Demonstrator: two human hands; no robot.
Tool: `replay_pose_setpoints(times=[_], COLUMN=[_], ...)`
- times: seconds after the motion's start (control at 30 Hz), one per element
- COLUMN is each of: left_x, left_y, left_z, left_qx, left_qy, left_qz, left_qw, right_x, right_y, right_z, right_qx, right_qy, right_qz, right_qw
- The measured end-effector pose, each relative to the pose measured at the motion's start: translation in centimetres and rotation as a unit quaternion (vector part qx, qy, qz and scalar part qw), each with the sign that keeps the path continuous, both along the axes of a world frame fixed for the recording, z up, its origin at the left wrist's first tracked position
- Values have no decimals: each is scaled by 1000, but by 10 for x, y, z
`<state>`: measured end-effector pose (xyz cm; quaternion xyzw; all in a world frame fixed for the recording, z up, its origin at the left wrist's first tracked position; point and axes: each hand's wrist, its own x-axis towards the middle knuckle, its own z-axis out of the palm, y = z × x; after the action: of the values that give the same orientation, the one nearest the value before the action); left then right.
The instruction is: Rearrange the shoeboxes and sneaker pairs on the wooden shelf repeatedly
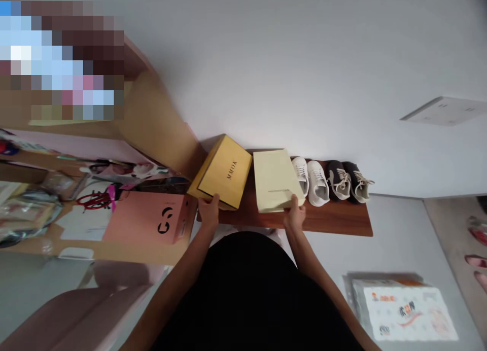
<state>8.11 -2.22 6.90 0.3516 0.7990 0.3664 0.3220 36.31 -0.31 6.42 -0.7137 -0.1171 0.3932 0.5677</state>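
Observation:
A mustard-yellow shoe box (223, 171) marked MMOK lies tilted on the left end of a low brown wooden shelf (335, 219). My left hand (209, 212) grips its near corner, thumb on the lid. Beside it on the right lies a pale cream box (274, 179). My right hand (294, 214) holds that box by its near right corner. To the right of the cream box stand a pair of white sneakers (312, 181) and a pair of dark sneakers (350, 181) with pale laces, toes toward me.
A pink box (146, 218) sits on a cluttered wooden table (110, 250) at the left. A white wall runs behind the shelf. A wrapped printed package (403, 310) lies on the grey floor at lower right. Red slippers (477, 234) show at the right edge.

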Motion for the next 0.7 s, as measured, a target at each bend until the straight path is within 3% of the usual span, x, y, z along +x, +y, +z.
replay_pose_setpoints(times=[0.07,0.17,0.3,0.43,0.57,0.63,0.7], left_x=[0,3,5,-2,-14,-17,-19], left_y=[-16,-32,-33,-31,-35,-34,-28], left_z=[7,10,-1,-23,-45,-51,-53], left_qx=[47,108,127,66,-7,-28,-40], left_qy=[107,225,321,376,359,346,339], left_qz=[-1,-133,-312,-368,-460,-493,-496], left_qw=[993,959,885,848,812,798,798], right_x=[4,0,-18,-32,-38,-40,-41], right_y=[-9,-21,-33,-42,-38,-31,-22], right_z=[15,28,27,19,10,4,-3], right_qx=[27,46,95,92,36,5,-25], right_qy=[-115,-289,-458,-544,-567,-561,-552], right_qz=[16,129,315,465,598,647,676], right_qw=[993,947,826,692,566,516,488])
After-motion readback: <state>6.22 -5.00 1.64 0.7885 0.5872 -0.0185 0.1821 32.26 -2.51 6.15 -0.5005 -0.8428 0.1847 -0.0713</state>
